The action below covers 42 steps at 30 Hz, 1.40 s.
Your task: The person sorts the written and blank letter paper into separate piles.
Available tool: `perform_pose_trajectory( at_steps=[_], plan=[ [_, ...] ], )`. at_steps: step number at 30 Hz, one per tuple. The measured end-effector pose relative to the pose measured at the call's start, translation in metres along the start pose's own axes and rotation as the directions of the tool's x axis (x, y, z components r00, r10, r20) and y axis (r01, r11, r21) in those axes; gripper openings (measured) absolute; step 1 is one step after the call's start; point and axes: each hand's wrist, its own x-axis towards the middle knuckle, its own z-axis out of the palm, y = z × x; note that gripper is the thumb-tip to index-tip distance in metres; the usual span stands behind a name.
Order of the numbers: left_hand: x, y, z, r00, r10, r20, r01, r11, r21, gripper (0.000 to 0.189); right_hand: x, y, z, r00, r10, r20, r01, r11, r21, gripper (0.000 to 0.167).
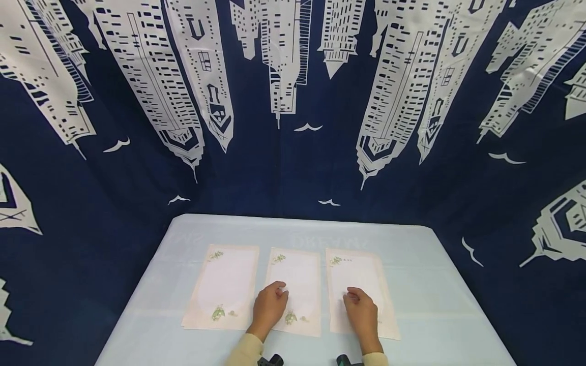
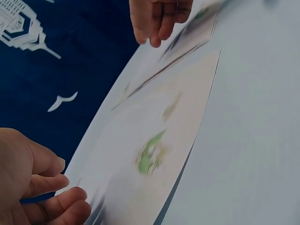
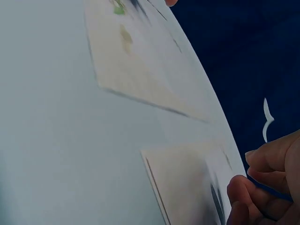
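Three sheets of decorated letter paper lie side by side on the table: a left sheet [image 1: 226,284], a middle sheet [image 1: 302,284] and a right sheet [image 1: 354,274]. Each has a pale peach border and small green drawings. My left hand [image 1: 270,307] hovers over the left edge of the middle sheet, its fingers loosely bent around nothing. Above the right sheet is my right hand [image 1: 361,312], also loosely curled with nothing held. In the left wrist view, a gap shows between the left thumb and fingers. The right wrist view shows the right hand [image 3: 269,183] beside a paper corner.
A pale blue-white table [image 1: 430,284] with rounded far corners carries the sheets. Around it hangs a dark blue cloth [image 1: 274,173] printed with white buildings and birds. Dark wrist devices [image 1: 274,360] show at the bottom edge by the cuffs.
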Motion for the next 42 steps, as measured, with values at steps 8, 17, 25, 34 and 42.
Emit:
perform_pose_trajectory(
  at_steps=[8, 17, 25, 34, 42],
  plan=[
    [-0.001, -0.011, -0.023, 0.993, -0.098, -0.068, 0.108, 0.983, 0.152, 0.025, -0.013, -0.017, 0.024, 0.994, -0.047, 0.100, 0.044, 0.999, 0.031, 0.022],
    [-0.002, -0.010, -0.027, 0.990, -0.134, -0.047, 0.140, 0.978, 0.158, 0.032, -0.022, -0.034, 0.035, 0.975, -0.030, 0.221, 0.031, 1.000, 0.000, 0.029],
    [0.002, -0.011, -0.028, 0.975, -0.221, 0.005, 0.221, 0.974, 0.042, 0.035, -0.019, -0.033, 0.037, 0.971, 0.029, 0.236, -0.043, 0.998, 0.052, 0.031],
    [0.003, -0.011, -0.030, 0.977, -0.214, -0.018, 0.214, 0.977, 0.016, 0.036, -0.014, -0.032, 0.041, 0.960, 0.059, 0.273, -0.099, 0.986, 0.135, 0.038],
    [0.001, -0.012, -0.028, 0.978, -0.197, -0.063, 0.203, 0.974, 0.101, 0.033, -0.013, -0.037, 0.042, 0.967, 0.064, 0.248, -0.089, 0.992, 0.091, 0.031]
  ],
)
